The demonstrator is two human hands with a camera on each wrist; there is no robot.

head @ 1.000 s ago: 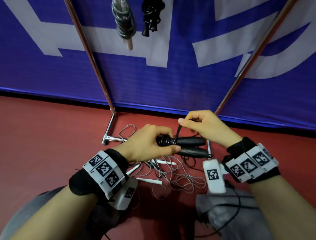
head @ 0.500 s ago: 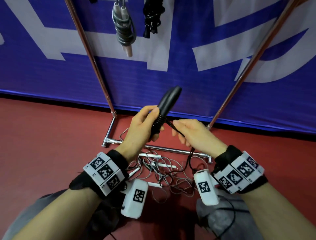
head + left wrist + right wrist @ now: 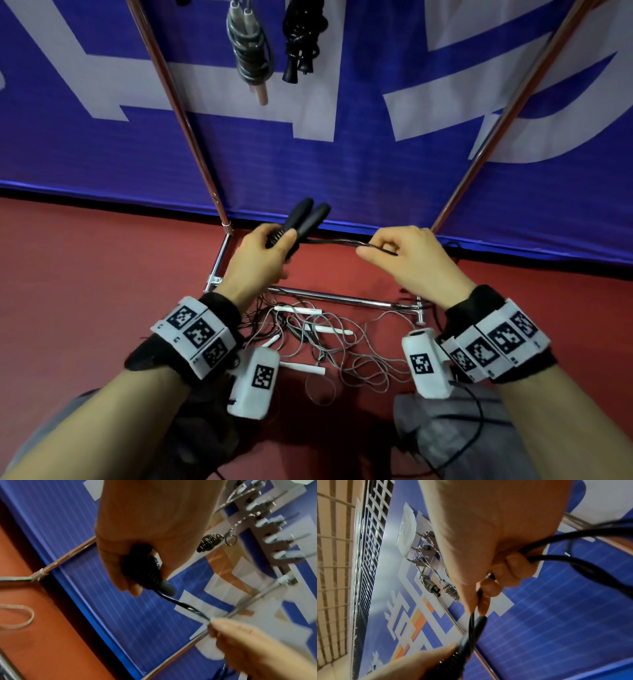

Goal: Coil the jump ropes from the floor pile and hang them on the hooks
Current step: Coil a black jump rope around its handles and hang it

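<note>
My left hand grips the two black handles of a jump rope, held together and pointing up and away; the grip also shows in the left wrist view. From them the black cord runs right into my right hand, which pinches it a short way off. In the right wrist view the doubled cord passes through my curled fingers. A pile of thin grey ropes with white handles lies on the red floor below my hands. Two coiled ropes, one grey and one black, hang above.
A chrome rack with slanted poles and a floor bar stands against a blue and white banner. A hook strip with several pegs shows in the left wrist view. My grey-clad knees are at the bottom.
My left hand has turned the handles from lying level to pointing up. My right hand has slid along the cord to the right, drawing it taut.
</note>
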